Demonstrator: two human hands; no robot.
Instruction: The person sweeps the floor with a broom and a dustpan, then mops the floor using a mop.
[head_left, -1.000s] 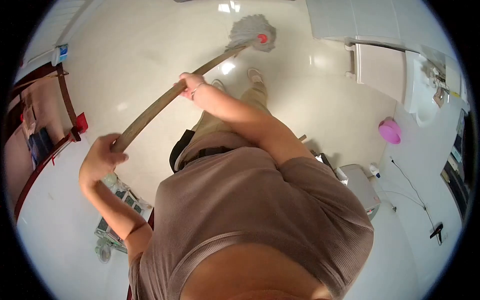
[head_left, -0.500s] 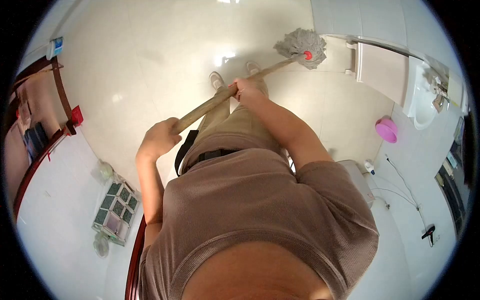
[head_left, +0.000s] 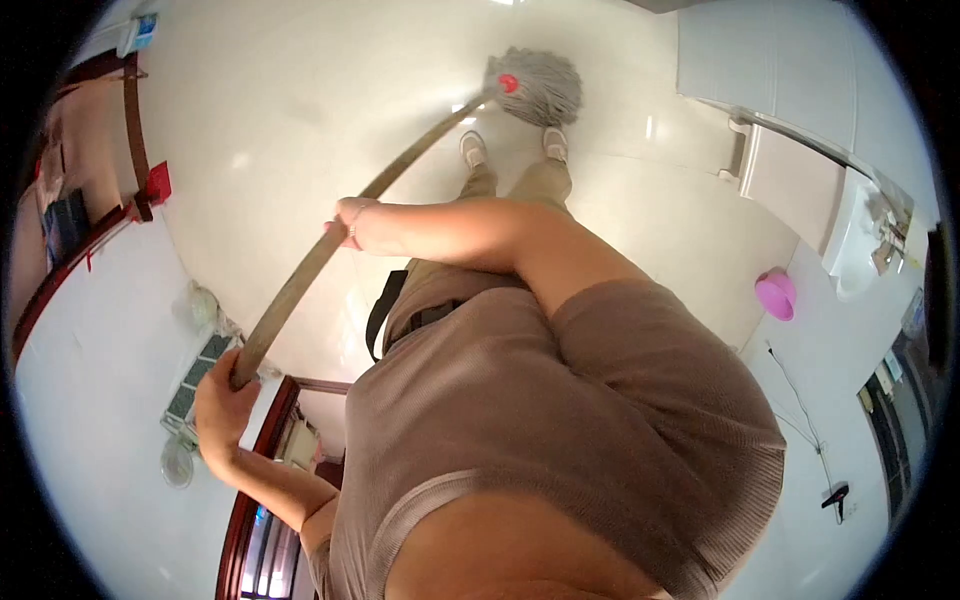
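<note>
From my end I see the left hand (head_left: 222, 405) clamped round the near end of the wooden mop handle (head_left: 293, 300), forearm (head_left: 285, 492) out sideways. The right hand (head_left: 352, 222) grips midway along it, arm (head_left: 450, 230) slanting across the trousers (head_left: 542, 185). At the handle's far end, beyond both hands, the grey string mop head (head_left: 542, 85) spreads on the floor (head_left: 660, 220).

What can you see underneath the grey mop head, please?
Pale, shiny floor shows around the mop head. The patch directly beneath it is covered, so I cannot tell whether anything lies there.
</note>
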